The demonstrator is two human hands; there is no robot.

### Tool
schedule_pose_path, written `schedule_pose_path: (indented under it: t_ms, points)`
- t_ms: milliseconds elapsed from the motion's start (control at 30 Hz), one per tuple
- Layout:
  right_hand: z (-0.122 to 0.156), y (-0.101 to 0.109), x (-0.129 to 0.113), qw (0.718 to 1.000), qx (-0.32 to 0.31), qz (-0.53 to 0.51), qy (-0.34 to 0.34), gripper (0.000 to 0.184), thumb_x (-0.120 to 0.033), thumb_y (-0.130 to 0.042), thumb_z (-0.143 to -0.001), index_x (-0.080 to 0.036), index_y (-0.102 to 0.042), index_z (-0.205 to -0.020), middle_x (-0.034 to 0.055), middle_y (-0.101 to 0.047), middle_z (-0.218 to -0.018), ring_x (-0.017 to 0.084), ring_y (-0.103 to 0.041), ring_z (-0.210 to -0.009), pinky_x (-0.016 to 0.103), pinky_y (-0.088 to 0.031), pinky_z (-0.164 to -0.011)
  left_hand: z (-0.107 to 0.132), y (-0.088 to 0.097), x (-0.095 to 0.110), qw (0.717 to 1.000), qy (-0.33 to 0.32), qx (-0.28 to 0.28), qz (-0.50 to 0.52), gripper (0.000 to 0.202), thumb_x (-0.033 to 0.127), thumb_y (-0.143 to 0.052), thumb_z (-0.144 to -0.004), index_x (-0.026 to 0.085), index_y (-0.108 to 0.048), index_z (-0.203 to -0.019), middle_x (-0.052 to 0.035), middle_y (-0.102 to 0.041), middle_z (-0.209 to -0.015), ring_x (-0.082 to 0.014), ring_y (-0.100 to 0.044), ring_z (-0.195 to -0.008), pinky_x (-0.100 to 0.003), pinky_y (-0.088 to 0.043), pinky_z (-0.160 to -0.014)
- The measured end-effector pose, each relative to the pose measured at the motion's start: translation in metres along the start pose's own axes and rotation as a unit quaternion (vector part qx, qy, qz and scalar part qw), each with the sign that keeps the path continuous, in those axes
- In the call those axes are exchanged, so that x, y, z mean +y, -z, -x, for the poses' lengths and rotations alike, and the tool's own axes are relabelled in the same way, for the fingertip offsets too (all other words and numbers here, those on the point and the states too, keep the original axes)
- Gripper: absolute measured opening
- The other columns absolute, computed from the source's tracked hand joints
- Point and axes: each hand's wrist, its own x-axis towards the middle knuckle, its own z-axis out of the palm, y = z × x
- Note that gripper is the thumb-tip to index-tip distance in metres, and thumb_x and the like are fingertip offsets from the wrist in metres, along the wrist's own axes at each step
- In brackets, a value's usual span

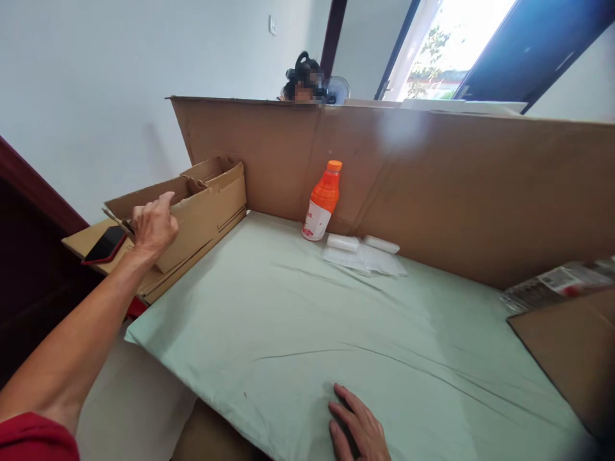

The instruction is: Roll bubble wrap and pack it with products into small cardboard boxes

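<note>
My left hand [156, 224] reaches over the open top of a long cardboard box [206, 218] at the left edge of the table. Its fingers are bent down towards the inside, and their tips are hidden, so whatever they hold does not show. My right hand [359, 426] lies near the front of the green cloth [288, 307], fingers apart and nothing in them. Further back, an orange-capped bottle [323, 202] with a white label stands slightly tilted. Beside it are white plastic packets [365, 255] lying flat.
A tall cardboard panel [432, 186] borders the table's back. Left of the box lies a dark phone [104, 244] with a red edge. A clear plastic package [557, 285] and a cardboard piece [571, 346] occupy the right side. A person's head [303, 80] shows behind the panel.
</note>
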Motion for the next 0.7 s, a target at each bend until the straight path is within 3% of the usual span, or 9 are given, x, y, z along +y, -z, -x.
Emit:
schedule_pose_path:
  t_ms: [100, 200, 333, 467, 600, 700]
  points:
    - [-0.001, 0.001, -0.002, 1.000, 0.007, 0.001, -0.002, 0.024, -0.031, -0.059, -0.096, -0.025, -0.073, -0.116, 0.0111, -0.070, -0.131, 0.029, -0.069, -0.117, 0.044, -0.062, -0.090, 0.024, 0.007, 0.013, 0.999, -0.038, 0.000, 0.007, 0.056, 0.013, -0.047, -0.084, 0.008, -0.053, -0.140, -0.0158, -0.072, -0.111, -0.0309, -0.066, -0.106, -0.051, -0.044, -0.100]
    - [-0.004, 0.001, -0.007, 1.000, 0.018, 0.000, -0.013, 0.023, -0.032, -0.059, -0.097, -0.025, -0.074, -0.113, 0.0108, -0.070, -0.130, 0.029, -0.069, -0.116, 0.045, -0.062, -0.089, 0.059, 0.015, 0.035, 0.989, -0.136, 0.020, 0.052, 0.050, 0.015, -0.049, -0.087, 0.012, -0.057, -0.136, -0.0126, -0.074, -0.105, -0.0279, -0.067, -0.097, -0.045, -0.047, -0.096]
    - [-0.008, 0.002, -0.017, 0.999, 0.030, -0.010, -0.037, 0.023, -0.033, -0.057, -0.097, -0.025, -0.075, -0.109, 0.0111, -0.072, -0.127, 0.029, -0.070, -0.114, 0.046, -0.062, -0.089, 0.113, 0.028, 0.076, 0.948, -0.276, 0.018, 0.155, 0.045, 0.013, -0.049, -0.092, 0.016, -0.056, -0.136, -0.0087, -0.073, -0.102, -0.0238, -0.066, -0.092, -0.038, -0.050, -0.087]
    - [-0.009, 0.009, -0.026, 0.996, 0.019, -0.040, -0.077, 0.025, -0.034, -0.059, -0.096, -0.024, -0.074, -0.113, 0.0122, -0.070, -0.130, 0.028, -0.069, -0.117, 0.047, -0.061, -0.093, 0.158, 0.043, 0.112, 0.895, -0.374, -0.022, 0.241, 0.058, 0.004, -0.047, -0.090, 0.022, -0.048, -0.145, -0.0049, -0.072, -0.096, -0.0209, -0.064, -0.085, -0.036, -0.051, -0.081]
    - [-0.007, 0.013, -0.031, 0.988, 0.035, -0.063, -0.136, 0.029, -0.030, -0.057, -0.096, -0.022, -0.071, -0.120, 0.0127, -0.066, -0.135, 0.027, -0.066, -0.123, 0.046, -0.059, -0.100, 0.181, 0.058, 0.118, 0.875, -0.403, -0.019, 0.269, 0.071, 0.002, -0.055, -0.086, 0.026, -0.040, -0.151, -0.0058, -0.072, -0.102, -0.0239, -0.066, -0.098, -0.042, -0.053, -0.094]
    - [-0.006, 0.012, -0.032, 0.983, 0.045, -0.078, -0.160, 0.030, -0.029, -0.057, -0.096, -0.023, -0.069, -0.123, 0.0122, -0.065, -0.138, 0.027, -0.064, -0.126, 0.045, -0.057, -0.104, 0.193, 0.062, 0.103, 0.904, -0.323, 0.017, 0.279, 0.073, 0.011, -0.065, -0.083, 0.031, -0.043, -0.149, -0.0075, -0.067, -0.122, -0.0288, -0.062, -0.119, -0.049, -0.048, -0.108]
